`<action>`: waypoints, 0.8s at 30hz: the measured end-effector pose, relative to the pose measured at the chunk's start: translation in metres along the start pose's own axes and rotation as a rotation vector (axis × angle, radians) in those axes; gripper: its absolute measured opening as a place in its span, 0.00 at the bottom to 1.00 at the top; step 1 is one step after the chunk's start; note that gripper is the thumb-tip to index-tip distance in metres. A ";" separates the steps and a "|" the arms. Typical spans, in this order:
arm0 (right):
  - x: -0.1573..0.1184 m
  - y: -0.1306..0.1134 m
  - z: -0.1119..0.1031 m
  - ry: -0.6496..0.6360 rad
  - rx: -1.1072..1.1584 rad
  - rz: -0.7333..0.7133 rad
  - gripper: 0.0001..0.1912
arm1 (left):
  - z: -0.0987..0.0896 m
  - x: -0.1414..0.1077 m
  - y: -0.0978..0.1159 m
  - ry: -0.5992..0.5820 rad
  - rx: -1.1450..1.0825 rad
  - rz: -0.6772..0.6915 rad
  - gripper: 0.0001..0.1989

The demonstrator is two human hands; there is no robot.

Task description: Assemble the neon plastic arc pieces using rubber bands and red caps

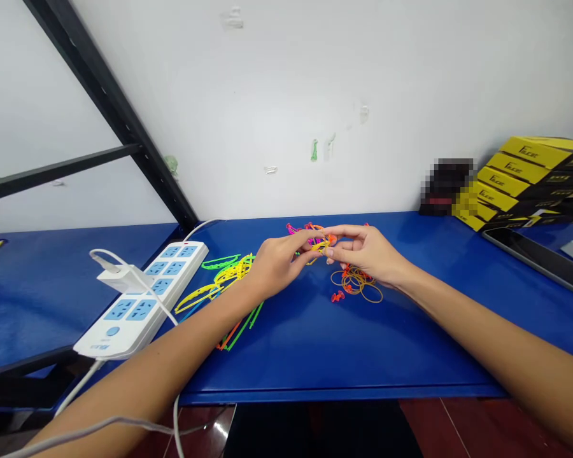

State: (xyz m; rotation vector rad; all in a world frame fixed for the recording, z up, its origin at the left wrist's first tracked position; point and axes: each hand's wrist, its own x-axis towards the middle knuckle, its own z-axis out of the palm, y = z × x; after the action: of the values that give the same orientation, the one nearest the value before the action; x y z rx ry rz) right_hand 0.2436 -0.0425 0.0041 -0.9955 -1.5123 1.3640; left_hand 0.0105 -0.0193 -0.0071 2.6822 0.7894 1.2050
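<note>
My left hand [284, 257] and my right hand [358, 249] meet over the middle of the blue table. Between their fingertips is a small yellow plastic piece [321, 245], partly covered by the fingers, with an orange bit [332, 239] at its right end. Purple pieces [293, 229] lie just behind my left hand. Tan rubber bands [363, 283] are piled below my right hand, beside small red-orange pieces [337, 297]. Left of my left hand, yellow curved pieces [233, 271] lie near green ones [219, 262]. Green and orange sticks [241, 331] stick out beyond my left forearm.
A white power strip [148, 299] with a plugged-in charger [124, 278] and cables lies at the left, by a black metal frame [109, 89]. Yellow and black boxes [520, 172] are stacked at the back right, behind a phone [544, 257]. A white wall borders the table.
</note>
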 end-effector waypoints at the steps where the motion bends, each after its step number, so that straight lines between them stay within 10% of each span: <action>1: 0.000 0.001 0.000 -0.005 0.000 0.004 0.28 | 0.000 0.000 0.000 0.002 0.004 0.012 0.15; 6: 0.002 0.004 -0.001 -0.011 0.029 0.010 0.25 | -0.001 0.001 0.005 0.006 -0.046 -0.029 0.15; 12: 0.003 0.009 0.010 0.049 0.174 0.092 0.22 | 0.000 0.010 0.023 0.235 -0.444 -0.445 0.17; 17: 0.002 0.014 0.013 0.002 0.284 0.227 0.16 | 0.002 0.012 0.024 0.157 -0.649 -0.595 0.29; 24: 0.001 0.008 0.010 0.041 0.201 0.088 0.18 | -0.001 0.014 0.021 0.181 -0.744 -0.668 0.17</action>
State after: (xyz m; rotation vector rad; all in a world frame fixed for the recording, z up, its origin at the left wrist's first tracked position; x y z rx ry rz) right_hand 0.2337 -0.0443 -0.0046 -0.9660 -1.2862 1.5152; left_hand 0.0266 -0.0306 0.0091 1.5618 0.9134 1.2270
